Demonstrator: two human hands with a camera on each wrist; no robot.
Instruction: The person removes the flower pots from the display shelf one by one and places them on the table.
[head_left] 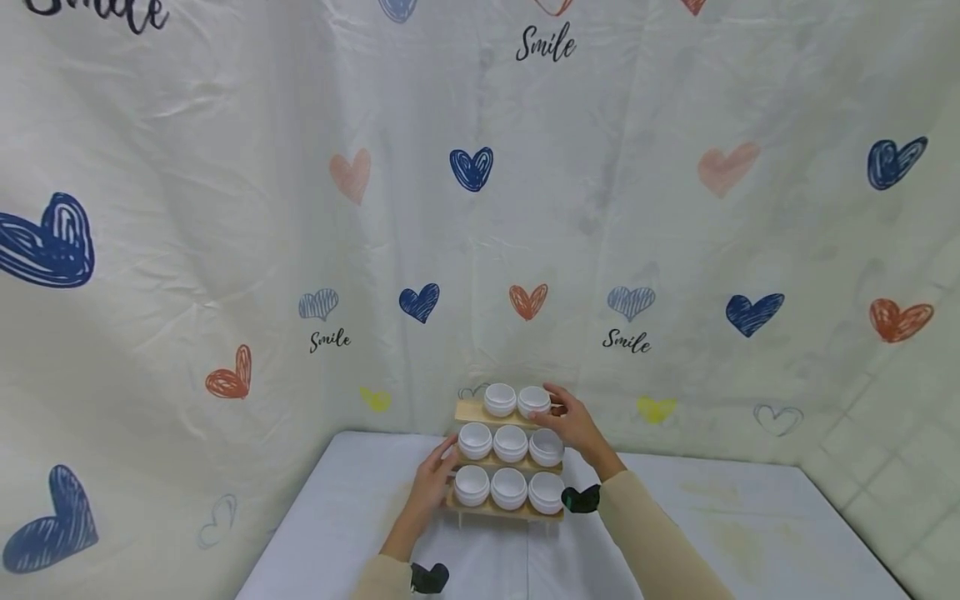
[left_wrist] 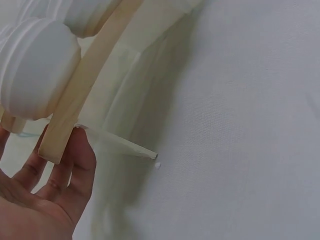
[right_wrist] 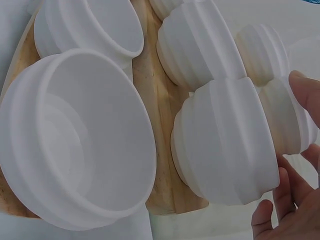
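Note:
A three-tier wooden stand (head_left: 471, 412) holds several small white bowls with a ridged outer wall. My right hand (head_left: 572, 422) is at the top tier and grips its right bowl (head_left: 534, 402), thumb on the near side and fingers beyond it. The right wrist view shows the thumb (right_wrist: 306, 95) against this bowl (right_wrist: 285, 120), behind nearer bowls (right_wrist: 227, 142). My left hand (head_left: 432, 477) is at the stand's left side. In the left wrist view its fingers (left_wrist: 80, 160) hold the end of a wooden board (left_wrist: 70, 117), partly hidden behind it.
The stand rests on a white-covered table (head_left: 720, 525) on thin pale legs (left_wrist: 120, 142). Close behind it hangs a pale cloth (head_left: 420, 233) printed with hearts and "Smile". Another top-tier bowl (head_left: 499, 400) stands beside the gripped one. Dark bands are at both wrists.

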